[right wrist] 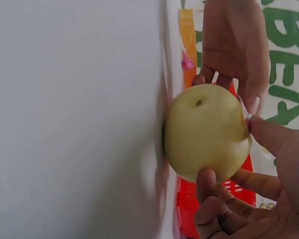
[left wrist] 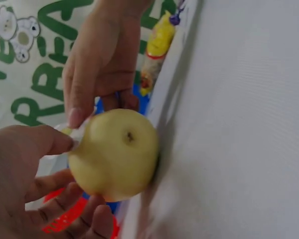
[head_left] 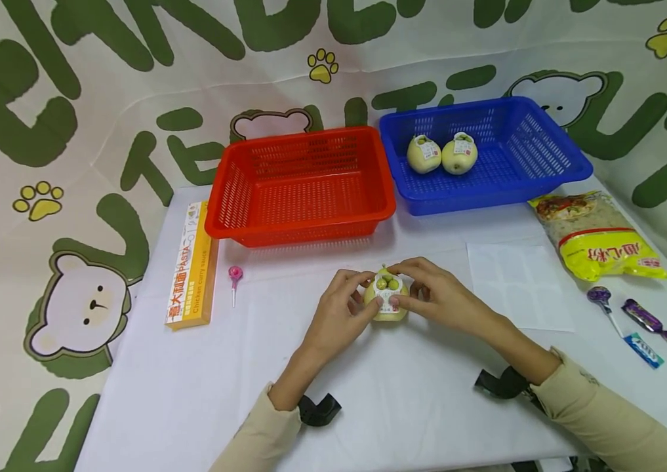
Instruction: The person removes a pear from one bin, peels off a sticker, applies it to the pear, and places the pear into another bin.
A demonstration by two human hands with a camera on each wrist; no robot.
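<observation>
Hands are meeting over one pear (head_left: 390, 303): our left hand (head_left: 339, 308) and right hand (head_left: 436, 295) are both gripping it on the white tabletop (head_left: 404, 393), pinching its paper label (head_left: 387, 287). Smooth, round, waxy skin could be slipping; we are risking a roll toward the ribbed red basket (head_left: 303, 187).

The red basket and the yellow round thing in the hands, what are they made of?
The red basket looks like moulded plastic: glossy, one even colour, with a grid of little holes in its walls and floor. The yellow round thing looks like real fruit, perhaps a pear: smooth, matte, pale skin with a small dark dimple, and a paper-like label. Both the left hand and right hand hold it.
</observation>
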